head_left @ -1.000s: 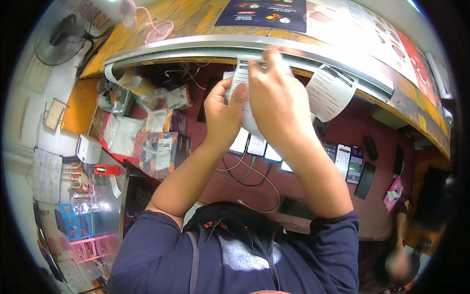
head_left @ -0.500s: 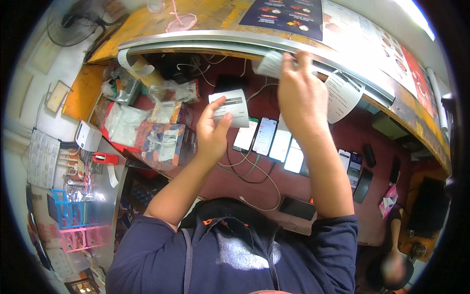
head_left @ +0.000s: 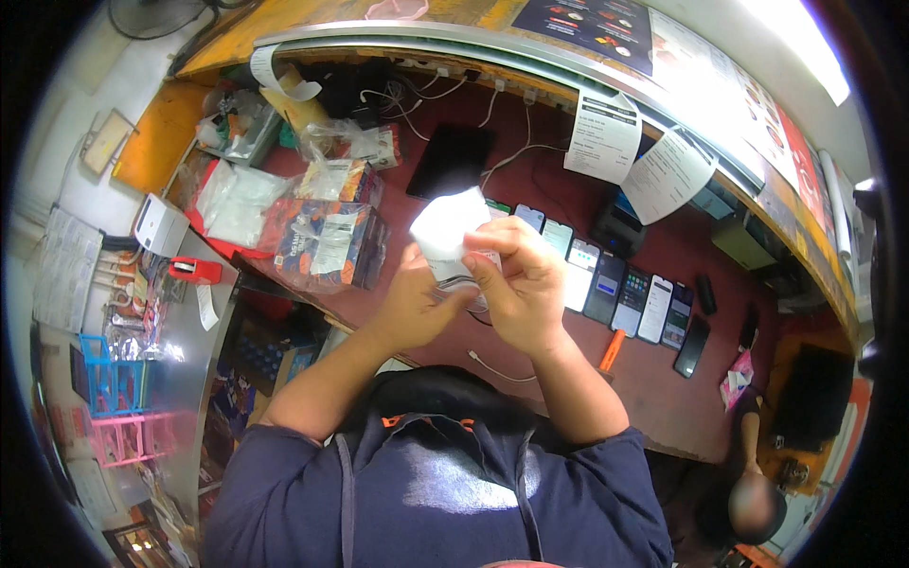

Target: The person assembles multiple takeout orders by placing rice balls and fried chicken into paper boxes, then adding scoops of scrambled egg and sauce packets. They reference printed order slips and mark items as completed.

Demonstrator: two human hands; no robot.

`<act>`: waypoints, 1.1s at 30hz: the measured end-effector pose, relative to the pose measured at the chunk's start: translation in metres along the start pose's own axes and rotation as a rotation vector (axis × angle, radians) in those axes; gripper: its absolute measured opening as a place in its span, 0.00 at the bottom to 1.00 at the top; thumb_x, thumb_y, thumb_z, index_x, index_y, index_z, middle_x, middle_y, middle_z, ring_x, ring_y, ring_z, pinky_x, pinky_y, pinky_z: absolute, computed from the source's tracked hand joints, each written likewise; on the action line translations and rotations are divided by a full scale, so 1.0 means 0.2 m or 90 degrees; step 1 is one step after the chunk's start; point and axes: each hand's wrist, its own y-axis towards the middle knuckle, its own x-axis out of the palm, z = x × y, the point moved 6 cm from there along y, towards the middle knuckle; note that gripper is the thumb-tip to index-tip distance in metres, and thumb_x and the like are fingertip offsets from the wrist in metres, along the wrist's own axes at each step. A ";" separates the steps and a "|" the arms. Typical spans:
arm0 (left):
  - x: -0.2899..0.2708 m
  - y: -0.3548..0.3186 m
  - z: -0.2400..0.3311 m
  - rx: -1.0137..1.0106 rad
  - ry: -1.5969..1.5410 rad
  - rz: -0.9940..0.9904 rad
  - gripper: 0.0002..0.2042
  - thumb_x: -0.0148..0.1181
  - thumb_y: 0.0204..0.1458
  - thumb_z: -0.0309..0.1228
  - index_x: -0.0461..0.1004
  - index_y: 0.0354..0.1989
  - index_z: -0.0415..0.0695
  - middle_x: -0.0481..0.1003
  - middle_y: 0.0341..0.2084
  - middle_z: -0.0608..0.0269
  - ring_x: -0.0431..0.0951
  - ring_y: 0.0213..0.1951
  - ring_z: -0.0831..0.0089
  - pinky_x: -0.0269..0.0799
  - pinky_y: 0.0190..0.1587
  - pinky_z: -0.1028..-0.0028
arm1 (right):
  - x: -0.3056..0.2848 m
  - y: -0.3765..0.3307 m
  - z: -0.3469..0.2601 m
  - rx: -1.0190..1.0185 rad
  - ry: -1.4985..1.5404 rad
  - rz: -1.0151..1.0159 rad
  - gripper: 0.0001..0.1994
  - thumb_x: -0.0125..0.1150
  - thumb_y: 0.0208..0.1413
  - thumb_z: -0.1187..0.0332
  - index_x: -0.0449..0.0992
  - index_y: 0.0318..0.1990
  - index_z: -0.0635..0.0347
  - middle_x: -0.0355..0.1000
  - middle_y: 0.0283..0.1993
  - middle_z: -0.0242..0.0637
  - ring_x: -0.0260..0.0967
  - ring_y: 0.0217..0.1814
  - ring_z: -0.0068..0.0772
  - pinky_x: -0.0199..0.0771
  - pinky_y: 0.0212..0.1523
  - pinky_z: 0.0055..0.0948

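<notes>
Over the middle of the dark red desk, both my hands meet at a curled white paper slip (head_left: 443,227). My left hand (head_left: 415,303) is closed on its lower left part, the thumb pointing toward the right. My right hand (head_left: 521,284) pinches the slip's right side between thumb and fingers. The slip's upper part bends up and looks bright and blank; dark print shows at its lower edge. Ahead to the right, a printed slip (head_left: 603,137) hangs from the metal rail (head_left: 417,34), beside another hanging slip (head_left: 670,175).
Several phones (head_left: 630,301) lie in a row right of my hands, near an orange-handled tool (head_left: 614,348). A black tablet (head_left: 450,159) lies ahead, with white cables behind it. Plastic-wrapped boxes (head_left: 331,248) stand left. Another person's arm (head_left: 750,435) shows at lower right.
My right hand has come down from the rail to the slip in my left hand. A slip now hangs plainly where it was. The held slip has turned and curled.
</notes>
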 end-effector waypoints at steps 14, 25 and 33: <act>-0.27 -0.60 -0.35 -0.179 -0.216 0.214 0.10 0.66 0.59 0.27 0.81 0.45 0.34 0.83 0.40 0.60 0.80 0.42 0.75 0.75 0.48 0.71 | -0.42 0.60 0.05 -0.119 -1.096 0.151 0.29 0.58 0.50 0.60 0.73 0.60 0.65 0.67 0.62 0.45 0.61 0.67 0.47 0.57 0.70 0.48; -0.38 -0.70 -0.32 -0.124 -0.199 0.290 0.10 0.66 0.59 0.29 0.81 0.42 0.33 0.83 0.36 0.62 0.79 0.38 0.78 0.74 0.45 0.73 | -0.44 0.58 0.02 0.029 -1.212 0.150 0.32 0.59 0.53 0.56 0.68 0.64 0.64 0.62 0.67 0.48 0.59 0.71 0.48 0.51 0.75 0.58; -0.53 -0.70 -0.17 -0.056 -0.210 0.428 0.10 0.63 0.62 0.29 0.79 0.44 0.33 0.82 0.38 0.64 0.78 0.40 0.78 0.74 0.45 0.72 | -0.23 0.49 0.03 -0.123 -1.031 0.029 0.37 0.53 0.52 0.64 0.59 0.72 0.66 0.55 0.77 0.48 0.46 0.81 0.55 0.32 0.77 0.66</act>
